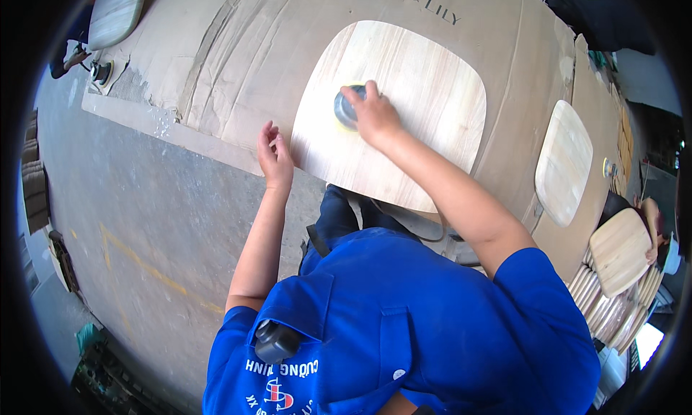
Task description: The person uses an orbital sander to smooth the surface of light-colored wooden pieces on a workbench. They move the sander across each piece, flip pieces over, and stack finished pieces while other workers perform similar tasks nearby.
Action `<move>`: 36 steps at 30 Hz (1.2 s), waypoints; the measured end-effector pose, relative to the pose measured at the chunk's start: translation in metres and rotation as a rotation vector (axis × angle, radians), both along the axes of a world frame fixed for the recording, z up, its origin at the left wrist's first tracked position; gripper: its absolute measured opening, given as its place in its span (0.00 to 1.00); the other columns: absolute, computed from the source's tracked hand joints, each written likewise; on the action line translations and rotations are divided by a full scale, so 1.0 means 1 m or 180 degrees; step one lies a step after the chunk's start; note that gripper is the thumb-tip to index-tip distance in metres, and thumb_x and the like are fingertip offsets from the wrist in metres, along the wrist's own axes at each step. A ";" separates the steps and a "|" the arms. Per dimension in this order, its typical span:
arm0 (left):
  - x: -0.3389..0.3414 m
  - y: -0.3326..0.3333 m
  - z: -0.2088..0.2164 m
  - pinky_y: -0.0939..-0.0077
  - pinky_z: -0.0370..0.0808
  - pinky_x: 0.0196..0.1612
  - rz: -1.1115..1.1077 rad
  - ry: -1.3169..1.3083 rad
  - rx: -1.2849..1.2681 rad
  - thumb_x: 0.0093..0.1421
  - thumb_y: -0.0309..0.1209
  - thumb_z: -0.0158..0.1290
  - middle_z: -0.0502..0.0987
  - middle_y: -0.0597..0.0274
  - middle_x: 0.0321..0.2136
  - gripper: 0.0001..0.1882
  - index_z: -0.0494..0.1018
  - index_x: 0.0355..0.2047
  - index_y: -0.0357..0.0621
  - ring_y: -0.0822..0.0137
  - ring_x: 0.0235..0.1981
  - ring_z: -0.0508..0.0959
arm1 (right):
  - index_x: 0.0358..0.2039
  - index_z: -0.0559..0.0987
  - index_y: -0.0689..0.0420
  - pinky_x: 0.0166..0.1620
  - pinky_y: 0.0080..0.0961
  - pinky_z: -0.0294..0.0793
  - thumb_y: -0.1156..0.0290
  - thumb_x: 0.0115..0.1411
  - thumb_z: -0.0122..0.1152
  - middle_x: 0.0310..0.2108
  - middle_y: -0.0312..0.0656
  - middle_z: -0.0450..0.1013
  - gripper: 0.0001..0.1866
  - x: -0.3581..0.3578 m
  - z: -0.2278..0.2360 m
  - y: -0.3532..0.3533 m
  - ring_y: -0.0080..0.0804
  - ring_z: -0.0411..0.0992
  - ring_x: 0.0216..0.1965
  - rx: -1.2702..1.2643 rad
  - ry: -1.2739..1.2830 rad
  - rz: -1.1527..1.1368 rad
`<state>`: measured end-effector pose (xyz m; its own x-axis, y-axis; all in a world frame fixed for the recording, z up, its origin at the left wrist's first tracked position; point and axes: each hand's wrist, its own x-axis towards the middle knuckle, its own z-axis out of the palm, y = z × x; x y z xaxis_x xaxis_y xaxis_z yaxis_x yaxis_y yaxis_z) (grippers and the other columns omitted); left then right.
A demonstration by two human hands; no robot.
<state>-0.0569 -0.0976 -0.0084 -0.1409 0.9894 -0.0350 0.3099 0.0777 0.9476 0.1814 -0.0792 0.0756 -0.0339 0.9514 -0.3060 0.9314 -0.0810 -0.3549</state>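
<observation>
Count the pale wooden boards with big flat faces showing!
4: the middle board, under the right hand; the right board; the upper-left board, cut off; and the far-right board, beside someone's arm. More may hide in the stack below it.

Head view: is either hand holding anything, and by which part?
The right hand holds the round grey tool by the right side of its top. The left hand holds nothing.

Pale wooden board [425,90], rounded corners, streaked grain, lay flat on the cardboard-covered surface [249,90], at its near edge. Round grey tool [343,112], yellow-rimmed, rested on it, left of centre.
</observation>
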 end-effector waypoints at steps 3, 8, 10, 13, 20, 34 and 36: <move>-0.018 -0.023 0.010 0.81 0.73 0.36 -0.0004 -0.0441 -0.0835 0.66 0.28 0.47 0.76 0.63 0.34 0.09 0.70 0.43 0.36 0.75 0.31 0.74 | 0.60 0.66 0.37 0.51 0.40 0.74 0.74 0.62 0.46 0.54 0.53 0.59 0.26 -0.031 0.003 -0.012 0.57 0.70 0.49 -0.0374 0.0524 0.0442; -0.007 -0.061 0.023 0.80 0.73 0.28 -0.0816 -0.0611 -0.2220 0.65 0.28 0.51 0.76 0.61 0.26 0.13 0.66 0.46 0.35 0.73 0.26 0.77 | 0.60 0.67 0.39 0.48 0.38 0.75 0.74 0.60 0.49 0.52 0.51 0.60 0.27 -0.015 0.000 0.053 0.50 0.72 0.45 0.0135 0.0113 0.0233; 0.008 -0.074 0.027 0.78 0.75 0.31 -0.0743 -0.0658 -0.1959 0.64 0.27 0.51 0.76 0.58 0.28 0.19 0.60 0.51 0.37 0.70 0.28 0.78 | 0.61 0.65 0.36 0.51 0.38 0.74 0.73 0.61 0.51 0.52 0.48 0.60 0.28 0.009 -0.003 0.094 0.48 0.72 0.46 0.0030 -0.0014 -0.0181; 0.017 -0.073 0.032 0.76 0.77 0.32 -0.0631 -0.0659 -0.1922 0.63 0.24 0.51 0.75 0.55 0.29 0.31 0.46 0.60 0.42 0.67 0.28 0.79 | 0.61 0.63 0.38 0.53 0.39 0.74 0.70 0.55 0.64 0.56 0.49 0.59 0.34 0.054 -0.001 0.134 0.50 0.71 0.51 0.0002 -0.0077 -0.0597; 0.014 -0.066 0.023 0.73 0.79 0.27 -0.0453 -0.0910 -0.2049 0.63 0.21 0.48 0.76 0.51 0.27 0.40 0.35 0.66 0.49 0.66 0.23 0.79 | 0.59 0.65 0.37 0.53 0.39 0.74 0.71 0.59 0.57 0.56 0.50 0.58 0.28 0.081 0.001 0.124 0.53 0.71 0.51 -0.0039 -0.0168 -0.1080; 0.004 -0.063 0.011 0.72 0.80 0.30 -0.0705 -0.0746 -0.2002 0.62 0.20 0.49 0.78 0.50 0.29 0.39 0.37 0.65 0.43 0.64 0.27 0.81 | 0.58 0.66 0.39 0.51 0.37 0.75 0.72 0.62 0.50 0.55 0.49 0.58 0.24 -0.035 0.015 0.094 0.48 0.72 0.50 -0.0227 0.0070 0.0329; 0.003 -0.063 0.011 0.72 0.80 0.31 -0.0725 -0.0747 -0.2001 0.63 0.20 0.49 0.78 0.50 0.30 0.39 0.36 0.65 0.43 0.63 0.28 0.81 | 0.58 0.66 0.38 0.52 0.37 0.74 0.72 0.63 0.50 0.55 0.48 0.58 0.24 -0.029 0.013 0.100 0.48 0.71 0.50 -0.0271 0.0049 0.0196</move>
